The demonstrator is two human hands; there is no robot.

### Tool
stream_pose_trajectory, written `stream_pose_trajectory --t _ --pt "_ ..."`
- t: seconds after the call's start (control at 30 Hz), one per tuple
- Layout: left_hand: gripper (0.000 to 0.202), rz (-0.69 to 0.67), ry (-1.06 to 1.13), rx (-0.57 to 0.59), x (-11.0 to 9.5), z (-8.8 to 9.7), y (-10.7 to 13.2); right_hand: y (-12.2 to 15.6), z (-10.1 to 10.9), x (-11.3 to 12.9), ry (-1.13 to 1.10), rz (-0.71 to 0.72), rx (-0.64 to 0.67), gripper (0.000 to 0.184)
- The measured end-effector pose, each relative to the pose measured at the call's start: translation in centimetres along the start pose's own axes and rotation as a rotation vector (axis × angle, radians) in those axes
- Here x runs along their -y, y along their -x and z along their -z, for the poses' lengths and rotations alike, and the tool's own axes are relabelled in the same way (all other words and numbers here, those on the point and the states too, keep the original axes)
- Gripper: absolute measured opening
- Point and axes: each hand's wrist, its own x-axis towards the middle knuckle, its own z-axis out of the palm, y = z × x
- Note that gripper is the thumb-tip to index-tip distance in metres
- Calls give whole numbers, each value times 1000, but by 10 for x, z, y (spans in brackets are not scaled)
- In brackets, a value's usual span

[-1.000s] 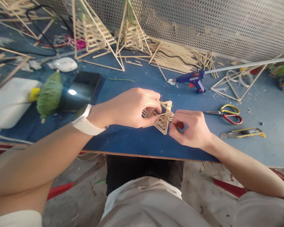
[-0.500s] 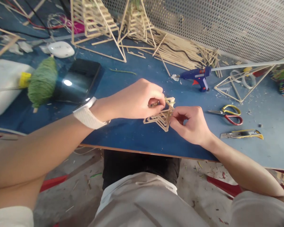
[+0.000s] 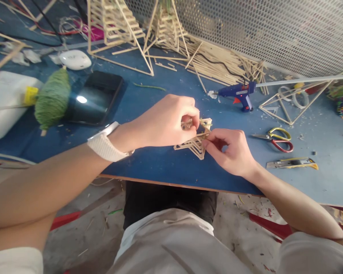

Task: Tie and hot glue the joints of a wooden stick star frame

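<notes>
One stick star point(image 3: 196, 148) | left fingers point(image 3: 192, 110) — nearly together, hold unclear | right fingers point(image 3: 220, 133) — pinching edge

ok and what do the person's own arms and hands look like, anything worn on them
The left hand is ungloved, with a watch on a pale, textured band at the wrist. The right hand is ungloved too, its wrist bare. Short, light-coloured sleeves.

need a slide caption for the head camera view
Left hand and right hand at a small stick frame over a blue table; glue gun, scissors and cutter at right.
</notes>
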Motion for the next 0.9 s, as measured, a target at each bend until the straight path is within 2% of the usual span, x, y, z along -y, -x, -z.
stream_pose_trajectory --t 0.17,0.33,0.47,0.67,0.9 --pt "17 -36 37 128 1 14 0 0 -1 -1 3 9 -9 22" --pt "28 -50 46 187 -1 24 0 0 -1 -1 -5 18 -11 24" --pt "27 -60 46 220 -3 25 1 1 -1 -3 -1 14 -7 25" --pt "52 -46 56 308 -5 23 2 2 -2 -6 7 19 -8 24" --pt "51 -27 157 356 -5 21 2 3 -1 -5 18 17 -4 25"
